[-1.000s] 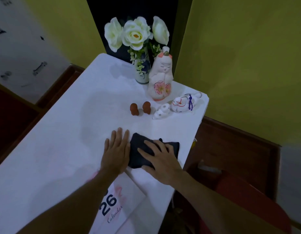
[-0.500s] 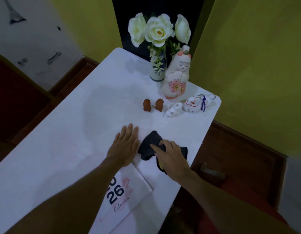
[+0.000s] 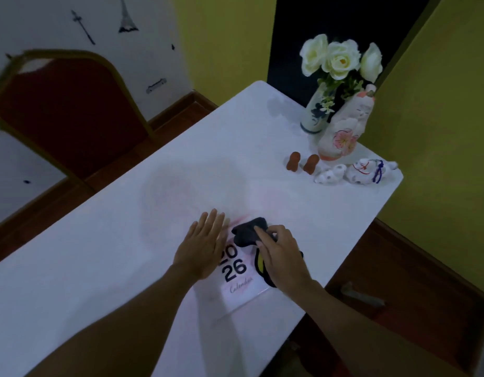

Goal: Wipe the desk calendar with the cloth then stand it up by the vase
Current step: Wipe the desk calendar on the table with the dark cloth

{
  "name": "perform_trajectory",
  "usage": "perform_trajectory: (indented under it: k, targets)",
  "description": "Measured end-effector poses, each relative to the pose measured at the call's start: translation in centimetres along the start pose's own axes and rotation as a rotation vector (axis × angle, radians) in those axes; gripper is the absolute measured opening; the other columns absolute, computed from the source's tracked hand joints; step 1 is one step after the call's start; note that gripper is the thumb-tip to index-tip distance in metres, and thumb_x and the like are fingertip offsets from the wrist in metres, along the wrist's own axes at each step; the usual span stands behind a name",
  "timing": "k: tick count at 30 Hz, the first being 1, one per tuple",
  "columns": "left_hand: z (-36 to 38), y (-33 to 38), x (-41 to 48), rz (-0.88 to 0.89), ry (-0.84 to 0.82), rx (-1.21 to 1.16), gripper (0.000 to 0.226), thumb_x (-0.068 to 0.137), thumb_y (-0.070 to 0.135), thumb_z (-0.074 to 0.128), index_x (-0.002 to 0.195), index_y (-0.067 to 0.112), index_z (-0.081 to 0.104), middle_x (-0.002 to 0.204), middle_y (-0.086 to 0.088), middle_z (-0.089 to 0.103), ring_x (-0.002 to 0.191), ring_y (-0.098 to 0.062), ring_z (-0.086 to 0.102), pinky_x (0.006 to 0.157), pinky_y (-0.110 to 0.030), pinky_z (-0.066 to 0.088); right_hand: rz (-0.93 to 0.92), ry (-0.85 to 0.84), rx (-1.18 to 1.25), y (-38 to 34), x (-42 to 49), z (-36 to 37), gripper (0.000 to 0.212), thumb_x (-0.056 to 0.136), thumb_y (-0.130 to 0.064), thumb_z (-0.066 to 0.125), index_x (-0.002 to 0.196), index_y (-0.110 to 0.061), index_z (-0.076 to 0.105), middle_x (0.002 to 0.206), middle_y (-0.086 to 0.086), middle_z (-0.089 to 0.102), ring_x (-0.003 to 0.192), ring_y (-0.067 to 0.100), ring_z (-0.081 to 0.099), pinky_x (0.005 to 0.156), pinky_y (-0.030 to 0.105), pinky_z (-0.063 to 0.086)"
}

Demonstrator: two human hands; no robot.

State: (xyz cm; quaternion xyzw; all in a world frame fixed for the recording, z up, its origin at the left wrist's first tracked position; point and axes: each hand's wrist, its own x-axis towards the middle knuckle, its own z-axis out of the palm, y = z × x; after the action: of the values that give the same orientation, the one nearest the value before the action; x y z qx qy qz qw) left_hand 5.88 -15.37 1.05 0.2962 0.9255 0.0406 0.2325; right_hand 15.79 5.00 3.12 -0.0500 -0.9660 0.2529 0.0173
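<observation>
a white "2026" desk calendar (image 3: 239, 278) lies flat on the white table (image 3: 99, 268) between the person's hands, its long axis running away from them, lettering upright to the wearer. the left hand (image 3: 202, 251) rests spread, fingers open, on its left edge. the right hand (image 3: 283, 257) clutches a crumpled dark cloth (image 3: 247, 232) on its far end. a white blue-painted ceramic vase (image 3: 315, 115) stands well beyond both hands.

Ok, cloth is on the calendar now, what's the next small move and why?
Probably draw the cloth down across the printed face toward the near edge. The calendar lies flat with the left hand pinning its left side, the right hand presses the cloth at its top, and the lower face looks unwiped.
</observation>
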Motion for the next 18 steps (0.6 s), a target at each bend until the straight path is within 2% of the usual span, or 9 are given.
perform_trajectory:
  k: [3, 5, 9, 11, 13, 15, 17, 18]
  targets:
    - [1.5, -1.5, -3.1, -0.047, 0.02, -0.116, 0.067, 0.103, 0.052, 0.001, 0.162, 0.021, -0.007, 0.17, -0.002, -0.012, 0.154, -0.018, -0.018, 0.124, -0.034, -0.007, 0.031, 0.02, -0.042, -1.9, -0.6, 1.4, 0.038, 0.098, -0.015, 0.061, 0.135, -0.005, 0.061, 0.118, 0.022, 0.062, 0.099, 0.039, 0.062, 0.076, 0.048, 0.055]
    - [2.3, -2.5, -4.9, -0.066, 0.039, -0.169, 0.073, 0.099, 0.057, -0.002, 0.161, 0.018, -0.006, 0.17, -0.001, -0.009, 0.154, -0.016, -0.015, 0.123, -0.032, -0.006, 0.075, 0.021, -0.079, -2.5, -0.8, 2.3, 0.039, 0.098, -0.016, 0.061, 0.136, -0.004, 0.06, 0.128, 0.025, 0.059, 0.105, 0.042, 0.06, 0.08, 0.05, 0.054]
    - [3.9, -4.4, -7.2, -0.063, 0.056, -0.145, 0.075, 0.102, 0.06, 0.009, 0.16, 0.017, -0.01, 0.169, -0.002, -0.013, 0.155, -0.02, -0.015, 0.123, -0.035, -0.005, 0.09, 0.014, -0.222, -2.3, -1.2, 3.8, 0.047, 0.1, -0.026, 0.056, 0.141, -0.002, 0.053, 0.149, 0.02, 0.048, 0.113, 0.04, 0.055, 0.09, 0.048, 0.052]
    - [4.3, -5.1, -7.6, -0.053, 0.026, -0.165, 0.087, 0.095, 0.073, 0.014, 0.157, 0.021, -0.019, 0.165, 0.002, -0.023, 0.155, -0.02, -0.019, 0.123, -0.037, -0.007, 0.097, 0.027, -0.245, -1.9, -0.9, 4.2, 0.052, 0.1, -0.027, 0.054, 0.148, -0.007, 0.045, 0.155, 0.017, 0.041, 0.113, 0.04, 0.053, 0.087, 0.047, 0.051]
    - [4.7, -5.5, -7.7, -0.041, -0.021, -0.162, 0.11, 0.083, 0.089, 0.022, 0.155, 0.022, -0.026, 0.162, 0.004, -0.031, 0.151, -0.018, -0.027, 0.123, -0.039, -0.009, 0.113, 0.047, -0.262, -2.0, 0.1, 4.9, 0.055, 0.1, -0.028, 0.053, 0.152, -0.016, 0.04, 0.159, 0.013, 0.037, 0.112, 0.039, 0.051, 0.085, 0.047, 0.05]
    - [5.2, -5.6, -7.5, -0.038, -0.051, -0.122, 0.132, 0.068, 0.101, 0.029, 0.156, 0.019, -0.027, 0.161, 0.002, -0.037, 0.149, -0.019, -0.032, 0.123, -0.041, -0.012, 0.151, 0.053, -0.276, -2.9, 0.9, 5.8, 0.051, 0.101, -0.031, 0.05, 0.15, -0.021, 0.043, 0.159, 0.009, 0.039, 0.11, 0.037, 0.051, 0.084, 0.046, 0.048]
    - [5.7, -5.8, -7.2, -0.043, -0.046, -0.098, 0.141, 0.061, 0.106, 0.028, 0.155, 0.018, -0.03, 0.161, 0.0, -0.038, 0.15, -0.021, -0.033, 0.123, -0.042, -0.014, 0.154, 0.076, -0.269, -4.0, 0.6, 7.0, 0.045, 0.1, -0.033, 0.051, 0.144, -0.023, 0.053, 0.154, 0.006, 0.047, 0.104, 0.035, 0.053, 0.081, 0.044, 0.048]
    - [5.9, -5.9, -7.2, -0.041, -0.034, -0.095, 0.141, 0.059, 0.106, 0.027, 0.153, 0.019, -0.032, 0.162, -0.002, -0.037, 0.151, -0.022, -0.032, 0.123, -0.042, -0.013, 0.095, 0.095, -0.266, -4.2, -0.1, 7.5, 0.042, 0.099, -0.032, 0.053, 0.14, -0.022, 0.057, 0.15, 0.006, 0.052, 0.1, 0.033, 0.054, 0.077, 0.042, 0.048]
